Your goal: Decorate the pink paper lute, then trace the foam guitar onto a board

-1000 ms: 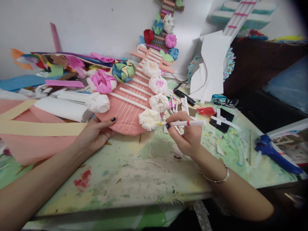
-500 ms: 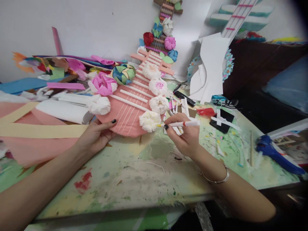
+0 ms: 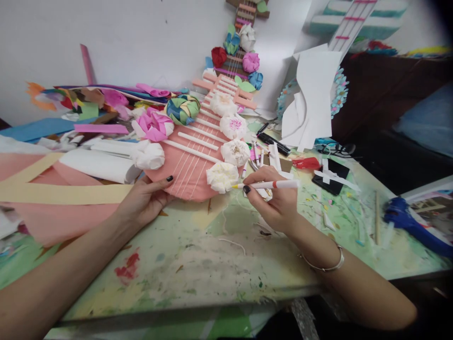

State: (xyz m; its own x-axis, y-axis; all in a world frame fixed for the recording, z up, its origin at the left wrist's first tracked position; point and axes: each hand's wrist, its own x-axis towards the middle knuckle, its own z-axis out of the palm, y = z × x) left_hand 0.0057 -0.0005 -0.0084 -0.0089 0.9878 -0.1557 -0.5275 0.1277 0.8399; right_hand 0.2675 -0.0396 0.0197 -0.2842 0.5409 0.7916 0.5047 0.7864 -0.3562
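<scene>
A pink craft guitar (image 3: 170, 165) with white strings and bars leans tilted at the table's middle. My left hand (image 3: 145, 198) grips its lower left edge, thumb on the front and fingers behind. Between the pinched fingers of my right hand (image 3: 274, 200) is a white felt-tip pen (image 3: 283, 184) with a yellow tip and a red band. The tip is at the right edge of a white paper flower (image 3: 222, 177) with yellow marks; contact is hard to tell. Above it sit a gold-speckled flower (image 3: 235, 152) and a pink-dotted flower (image 3: 233, 126).
Paper scraps and a rolled white sheet (image 3: 99, 165) crowd the left. At right lie a black phone (image 3: 331, 177) with white strips on it, a wooden stick (image 3: 377, 217) and a blue glue gun (image 3: 417, 226). A white paper guitar shape (image 3: 314, 94) stands behind.
The pen tip has shifted slightly from the flower's face toward its right edge. The whole view has moved a little; the left hand keeps its hold.
</scene>
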